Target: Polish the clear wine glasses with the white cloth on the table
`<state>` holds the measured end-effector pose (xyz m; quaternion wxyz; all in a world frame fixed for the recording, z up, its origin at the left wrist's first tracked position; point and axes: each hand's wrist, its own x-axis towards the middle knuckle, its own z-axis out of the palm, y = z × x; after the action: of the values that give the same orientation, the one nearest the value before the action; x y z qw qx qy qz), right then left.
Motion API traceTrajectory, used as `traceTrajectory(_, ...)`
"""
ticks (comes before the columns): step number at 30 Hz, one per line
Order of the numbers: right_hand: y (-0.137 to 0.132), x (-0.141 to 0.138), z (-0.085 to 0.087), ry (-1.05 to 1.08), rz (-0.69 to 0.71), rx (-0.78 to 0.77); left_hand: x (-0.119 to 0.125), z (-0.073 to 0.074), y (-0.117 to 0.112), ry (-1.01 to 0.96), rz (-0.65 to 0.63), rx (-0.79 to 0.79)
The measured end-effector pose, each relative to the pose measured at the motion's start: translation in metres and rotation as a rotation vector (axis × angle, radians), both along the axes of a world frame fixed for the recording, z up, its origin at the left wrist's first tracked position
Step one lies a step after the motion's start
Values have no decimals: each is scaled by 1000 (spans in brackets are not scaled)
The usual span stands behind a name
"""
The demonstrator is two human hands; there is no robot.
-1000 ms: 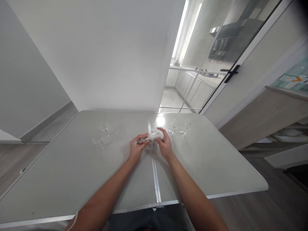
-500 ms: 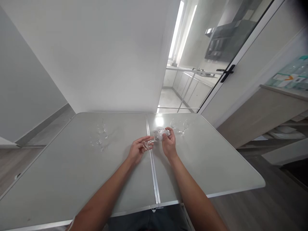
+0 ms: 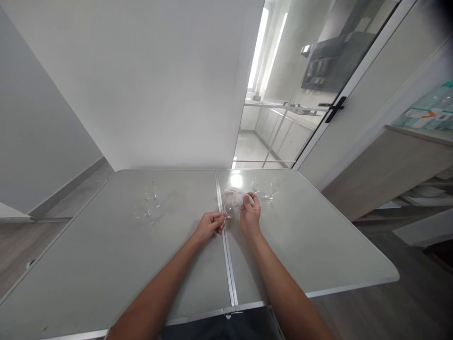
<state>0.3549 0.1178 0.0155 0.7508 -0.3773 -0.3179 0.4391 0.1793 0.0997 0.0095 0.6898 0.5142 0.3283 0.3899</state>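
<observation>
Over the table's centre seam, my left hand (image 3: 211,224) pinches the narrow end of a small clear stemmed glass (image 3: 229,208). The bowl of that glass points away toward my right hand. My right hand (image 3: 250,216) is closed on a crumpled white cloth (image 3: 234,195), thumb on top, and the cloth lies against the bowl. How far the cloth reaches into the glass I cannot tell. Several clear glasses (image 3: 151,204) lie or stand on the left half of the table. Beyond my right hand are more clear glasses (image 3: 270,192).
A pale folding table (image 3: 106,264) with a metal seam spans the view, its far edge against a white wall (image 3: 159,85). A glass door (image 3: 283,94) with a black handle stands beyond. At right, wooden shelving (image 3: 399,165) carries wrapped bottles (image 3: 432,111).
My left hand has turned, from spread fingers around the glass to a pinch at its narrow end. The white cloth now shows plainly by the bowl. The view has shifted slightly.
</observation>
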Motion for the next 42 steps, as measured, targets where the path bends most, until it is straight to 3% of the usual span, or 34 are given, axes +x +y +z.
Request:
traceTrajectory(3, 5, 6, -5, 170, -120, -20, -6, -3, 3, -44, 142, 25)
traceTrajectory(6, 3, 5, -4, 179, -35, -34, -8, -6, 5, -125, 225, 33)
traceTrajectory(13, -15, -20, 15, 370, 539, -62, 1, -9, 1, -153, 90, 40)
traceTrajectory(20, -16, -19, -3, 392, 751, -183, -4, 1, -1, -318, -152, -271)
traceTrajectory(23, -16, -23, -5, 291, 716, -147, -4, -1, 0, -277, -89, -205)
traceTrajectory(28, -19, -35, 4, 42, 284, -45, 3, -6, -5, 134, 176, 235)
traceTrajectory(31, -19, -34, 4, -75, 171, -29, 5, -4, -10, 239, 254, 377)
traceTrajectory(33, -17, -29, -1, -11, 259, -74, 5, -1, -11, 133, 142, 251)
traceTrajectory(36, -15, -19, -10, 46, 529, -141, 0, 2, -8, -117, -133, -120)
traceTrajectory(38, -15, -14, -11, 30, 634, -143, -6, 4, -5, -206, -258, -297)
traceTrajectory(40, -16, -13, -8, -15, 597, -95, -10, 5, -2, -205, -281, -313)
traceTrajectory(42, -17, -12, -1, -167, 450, 9, -10, 3, -1, -118, -213, -173)
